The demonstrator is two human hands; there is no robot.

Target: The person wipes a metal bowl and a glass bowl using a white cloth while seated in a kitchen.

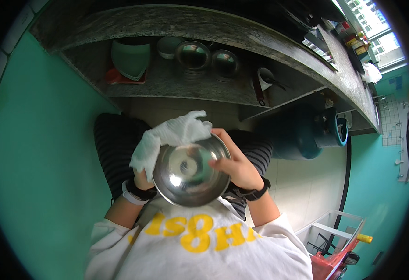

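Observation:
A shiny stainless steel bowl [190, 175] is held over my lap with its inside facing up. My right hand [237, 162] grips its right rim, the thumb over the inside wall and the fingers behind. A white cloth [176, 131] drapes over the far and left rim of the bowl. My left hand [142, 179] is at the bowl's left side, mostly covered by the cloth, so its fingers are hidden. The cloth lies over that hand, pressed against the bowl's edge.
Ahead, a stone shelf [176, 89] under the granite counter [204, 24] bears steel bowls [192, 56], a pale green dish [130, 57] and a white cup [265, 77]. A teal gas cylinder [292, 133] stands to the right. A white rack [334, 227] is at lower right.

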